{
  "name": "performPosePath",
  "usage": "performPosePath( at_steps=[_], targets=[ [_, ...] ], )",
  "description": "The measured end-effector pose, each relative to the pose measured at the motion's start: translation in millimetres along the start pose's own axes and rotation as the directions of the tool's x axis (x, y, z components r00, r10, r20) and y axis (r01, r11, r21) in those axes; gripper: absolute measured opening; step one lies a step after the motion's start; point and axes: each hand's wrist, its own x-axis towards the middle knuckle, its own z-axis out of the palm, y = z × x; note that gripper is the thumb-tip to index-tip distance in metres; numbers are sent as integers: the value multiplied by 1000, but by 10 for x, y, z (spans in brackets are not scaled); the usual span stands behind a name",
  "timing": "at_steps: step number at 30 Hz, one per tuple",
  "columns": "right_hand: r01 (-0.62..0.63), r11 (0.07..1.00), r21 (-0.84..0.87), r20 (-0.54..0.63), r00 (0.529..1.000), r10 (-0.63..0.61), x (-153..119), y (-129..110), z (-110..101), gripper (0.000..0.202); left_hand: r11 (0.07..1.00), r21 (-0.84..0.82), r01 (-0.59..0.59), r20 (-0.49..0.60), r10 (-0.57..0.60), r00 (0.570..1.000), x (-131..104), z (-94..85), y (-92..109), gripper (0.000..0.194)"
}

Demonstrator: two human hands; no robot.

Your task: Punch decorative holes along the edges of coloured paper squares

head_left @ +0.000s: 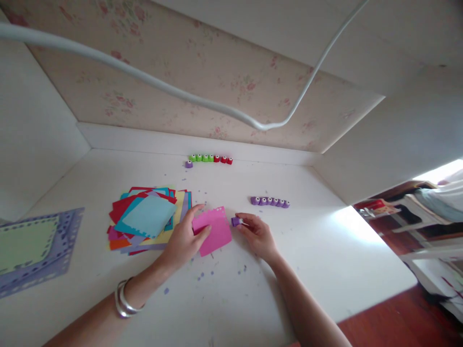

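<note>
Between the thumb and fingers of my left hand (186, 236) is a pink sheet of paper (216, 233), with small cut-outs along its far edge. Just right of the sheet, my right hand (257, 234) pinches a small purple craft punch (236, 221), which stands slightly apart from the paper. A row of several purple punches (270, 201) lies beyond my right hand. To the left of my left hand is a loose pile of coloured paper (146, 217), a light blue sheet on top.
Along the back stand green punches (202, 158), red punches (223, 159) and one purple punch (188, 164). Purple and green punched sheets (32, 246) lie at far left. Paper bits (202, 274) dot the white table (325, 270). A white cable (173, 89) hangs across the view above.
</note>
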Motion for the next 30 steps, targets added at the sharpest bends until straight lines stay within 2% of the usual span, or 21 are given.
performPosePath(
  at_steps=[13,26,30],
  targets=[
    [47,999,10,50,998,-48,-27,70,33,25,995,-88,53,39,-50,998,5,4,12,51],
    [72,997,2,66,995,-72,-45,77,32,25,998,-42,54,47,-52,998,-2,-8,32,49],
    [115,992,-45,77,991,-111,-47,54,34,23,998,-9,57,38,-57,998,-9,-9,47,49]
  ],
)
